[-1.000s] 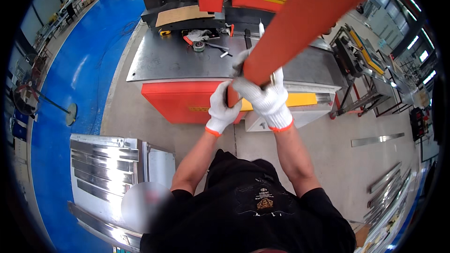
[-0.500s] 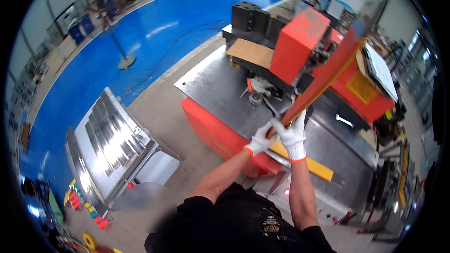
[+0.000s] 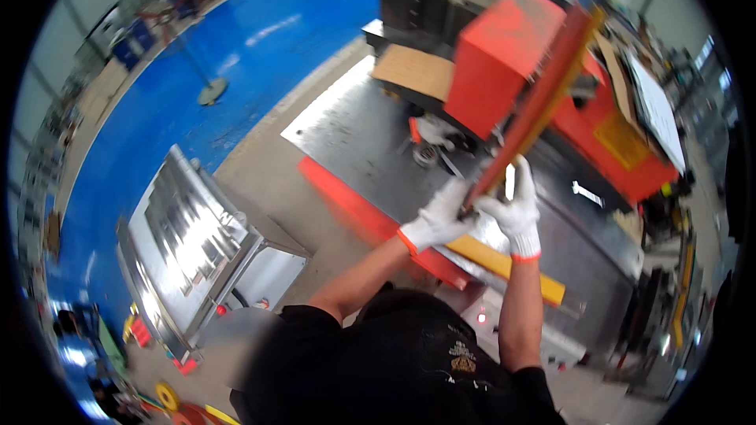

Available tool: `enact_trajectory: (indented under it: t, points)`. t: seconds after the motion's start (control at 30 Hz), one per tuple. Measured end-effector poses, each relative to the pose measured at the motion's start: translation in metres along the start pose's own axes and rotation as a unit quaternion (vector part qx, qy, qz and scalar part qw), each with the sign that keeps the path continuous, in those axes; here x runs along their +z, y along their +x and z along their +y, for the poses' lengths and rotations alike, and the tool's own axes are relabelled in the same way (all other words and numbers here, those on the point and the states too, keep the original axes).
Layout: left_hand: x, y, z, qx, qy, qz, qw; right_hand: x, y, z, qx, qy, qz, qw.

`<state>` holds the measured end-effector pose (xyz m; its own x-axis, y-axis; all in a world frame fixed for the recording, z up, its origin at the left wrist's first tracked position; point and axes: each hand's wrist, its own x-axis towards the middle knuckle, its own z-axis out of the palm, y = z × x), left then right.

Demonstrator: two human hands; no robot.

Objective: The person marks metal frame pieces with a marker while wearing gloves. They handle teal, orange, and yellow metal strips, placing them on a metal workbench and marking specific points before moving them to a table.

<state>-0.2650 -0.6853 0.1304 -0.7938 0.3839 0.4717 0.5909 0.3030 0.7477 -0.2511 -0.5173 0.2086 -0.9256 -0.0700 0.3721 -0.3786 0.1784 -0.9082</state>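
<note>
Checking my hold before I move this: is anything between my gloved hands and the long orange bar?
Nothing visible. Both the left hand and the right hand are already wrapped around the lower end of the orange bar, above the grey machine table.

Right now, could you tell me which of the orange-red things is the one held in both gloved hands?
The long orange bar: left hand and right hand grip its lower end. It slants up across the boxy orange machine head, which stands untouched on the steel table.

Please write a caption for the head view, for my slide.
Both gloved hands, left hand and right hand, hold a long orange bar above the machine table.
</note>
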Motion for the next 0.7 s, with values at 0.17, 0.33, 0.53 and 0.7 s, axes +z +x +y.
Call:
enact_trajectory:
  t: [0.17, 0.33, 0.53, 0.7]
  points:
    - [0.005, -0.006, -0.006, -0.024, -0.074, -0.015, 0.997, 0.014, -0.004, -0.017, 0.048, 0.21, -0.001, 0.976]
    - [0.009, -0.003, -0.01, -0.04, -0.136, -0.009, 0.99, 0.009, 0.017, -0.025, -0.081, 0.024, 0.046, 0.995]
    - [0.01, -0.003, -0.01, -0.016, -0.103, 0.041, 0.994, 0.006, 0.035, -0.028, -0.09, -0.064, 0.066, 0.992]
    - [0.009, -0.007, -0.017, 0.003, -0.104, 0.05, 0.993, 0.009, 0.045, -0.021, -0.086, -0.041, 0.081, 0.992]
